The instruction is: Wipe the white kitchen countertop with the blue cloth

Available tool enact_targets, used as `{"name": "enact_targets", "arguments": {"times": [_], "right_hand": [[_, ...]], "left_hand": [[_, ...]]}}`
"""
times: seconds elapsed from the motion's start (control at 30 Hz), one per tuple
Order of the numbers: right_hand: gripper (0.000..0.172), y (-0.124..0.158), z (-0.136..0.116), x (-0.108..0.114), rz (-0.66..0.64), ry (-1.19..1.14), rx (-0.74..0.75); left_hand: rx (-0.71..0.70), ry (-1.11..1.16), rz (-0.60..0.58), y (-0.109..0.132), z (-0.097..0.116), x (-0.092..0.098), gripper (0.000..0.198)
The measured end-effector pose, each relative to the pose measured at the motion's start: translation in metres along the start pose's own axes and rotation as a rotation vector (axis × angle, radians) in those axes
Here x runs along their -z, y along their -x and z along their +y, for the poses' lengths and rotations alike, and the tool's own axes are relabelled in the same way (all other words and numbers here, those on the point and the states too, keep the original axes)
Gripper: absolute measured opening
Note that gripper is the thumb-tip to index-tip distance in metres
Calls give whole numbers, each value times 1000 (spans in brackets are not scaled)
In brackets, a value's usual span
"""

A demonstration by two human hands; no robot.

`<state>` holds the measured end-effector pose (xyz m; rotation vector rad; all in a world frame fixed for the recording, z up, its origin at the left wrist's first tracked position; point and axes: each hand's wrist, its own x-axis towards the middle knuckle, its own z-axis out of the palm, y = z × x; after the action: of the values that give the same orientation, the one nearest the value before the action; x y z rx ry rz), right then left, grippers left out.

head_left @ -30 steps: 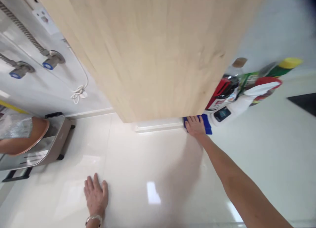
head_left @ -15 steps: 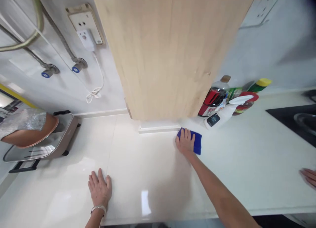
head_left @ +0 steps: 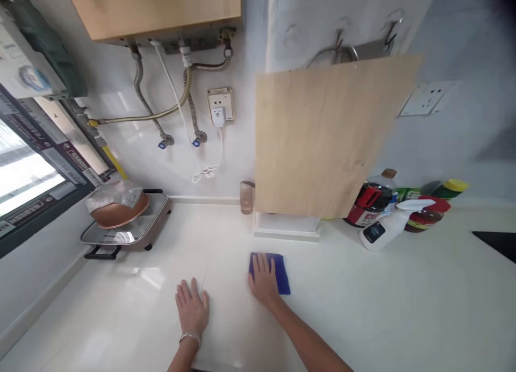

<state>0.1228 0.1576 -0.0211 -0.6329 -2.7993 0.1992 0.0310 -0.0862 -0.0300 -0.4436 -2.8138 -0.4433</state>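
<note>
A folded blue cloth [head_left: 282,279] lies on the white countertop [head_left: 346,307], in front of a wooden board [head_left: 318,141] that stands upright against the wall. My right hand [head_left: 264,280] rests flat on the left part of the cloth, its fingers spread and pointing away from me. To the left, my left hand [head_left: 192,310] lies palm down on the bare counter with its fingers apart, a bracelet at the wrist. It holds nothing.
An electric pan [head_left: 153,221] with a wrapped copper-coloured bowl [head_left: 121,213] stands at the back left. Right of the board are a white spray bottle [head_left: 381,229], a dark sauce bottle [head_left: 368,200] and other bottles. A small glass [head_left: 246,197] stands left of the board.
The view has turned left and up, showing the heater and window. My right hand and the cloth have come away from the board's base, nearer to me and to my left hand.
</note>
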Motion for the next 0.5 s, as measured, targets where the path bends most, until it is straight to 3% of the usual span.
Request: {"name": "enact_targets", "arguments": {"times": [0.13, 0.3, 0.37, 0.5], "right_hand": [[66, 48, -14, 6, -42, 22, 174], [64, 108, 6, 22, -9, 49, 394], [63, 116, 19, 32, -9, 60, 441], [63, 113, 36, 47, -13, 108, 510]], "left_hand": [[-22, 19, 19, 3, -4, 1, 59], [-139, 67, -91, -12, -32, 18, 51], [-168, 98, -132, -27, -54, 27, 48], [-90, 101, -113, -63, -95, 35, 56]]}}
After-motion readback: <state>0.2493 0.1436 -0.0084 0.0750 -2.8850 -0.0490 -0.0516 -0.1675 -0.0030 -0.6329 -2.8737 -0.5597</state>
